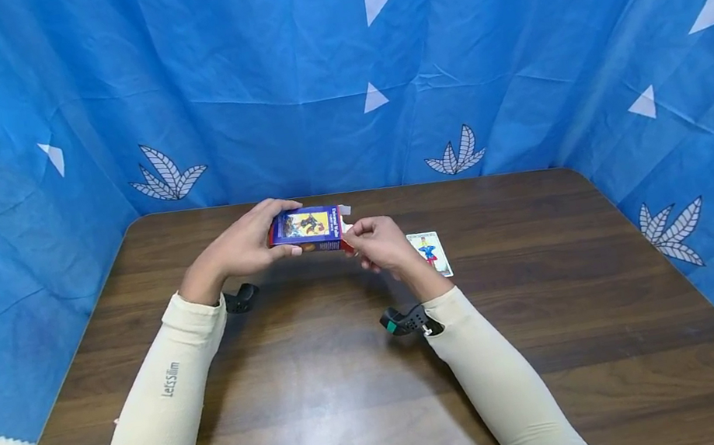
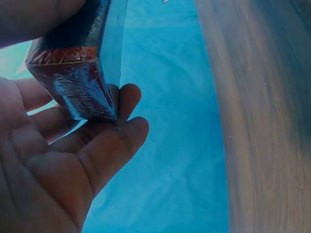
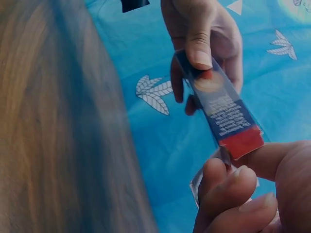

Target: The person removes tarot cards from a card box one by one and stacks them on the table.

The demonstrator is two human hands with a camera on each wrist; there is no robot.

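Observation:
A blue and red tarot card box (image 1: 306, 225), with a picture on its front, is held up near the far side of the table. My left hand (image 1: 248, 242) grips its left end, thumb along the near edge and fingers behind. At the opposite end, where a pale flap (image 1: 345, 209) sticks out, my right hand (image 1: 383, 242) pinches the box's end flap between thumb and curled fingers. In the right wrist view, the fingertips (image 3: 245, 179) partly cover that end of the box. The box's inside is out of sight.
One picture card (image 1: 429, 254) lies face up on the brown wooden table (image 1: 557, 315), just beyond my right wrist. A blue patterned curtain (image 1: 296, 67) rises right behind the table's far edge and along both sides.

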